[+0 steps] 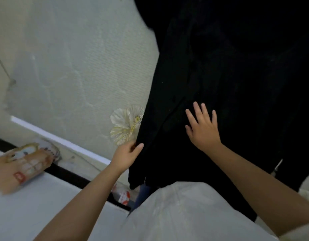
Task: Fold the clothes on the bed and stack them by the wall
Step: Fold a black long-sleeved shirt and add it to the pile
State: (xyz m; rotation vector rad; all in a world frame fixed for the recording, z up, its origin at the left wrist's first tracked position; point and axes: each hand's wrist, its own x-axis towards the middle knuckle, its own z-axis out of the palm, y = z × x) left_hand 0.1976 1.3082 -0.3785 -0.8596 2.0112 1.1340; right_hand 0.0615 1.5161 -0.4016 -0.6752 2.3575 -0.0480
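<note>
Pale mattress (66, 66) carries a big black garment (228, 75), spread flat toward two o'clock. My left hand (127, 156) pinches its edge; my right hand (203, 126) presses it, fingers spread.

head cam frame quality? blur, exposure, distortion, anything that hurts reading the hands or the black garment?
Head view: the black garment is crushed to near-uniform black, folds barely readable; left hand pinching its edge and right hand flat on it are fairly sharp; the printed bag at lower left is smeared by motion blur; wide-angle bend shows in the mattress edge; light is soft, no glare.
</note>
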